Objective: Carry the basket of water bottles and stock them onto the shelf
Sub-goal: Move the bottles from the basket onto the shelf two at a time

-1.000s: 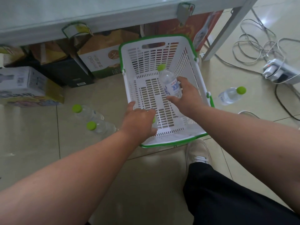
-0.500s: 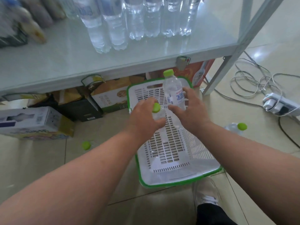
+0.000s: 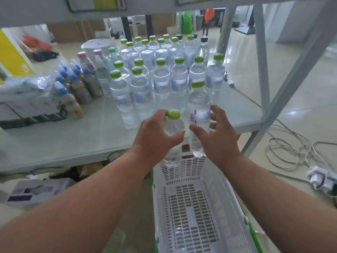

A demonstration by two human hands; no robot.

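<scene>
Two bare forearms come into view from the bottom corners, uncovered all the way to the picture's edge, with no sleeve cuff on either. The left hand [image 3: 155,136] and the right hand [image 3: 217,137] are both bare and ungloved. Each forearm is broad near the lower edge and narrows to the wrist. Both wrists and the visible fingers carry nothing. Beyond the forearms and hands, the rest of the person lies outside the picture.

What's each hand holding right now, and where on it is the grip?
The left hand grips a water bottle around its upper body, below the cap. The right hand grips a second bottle around its labelled middle.
</scene>
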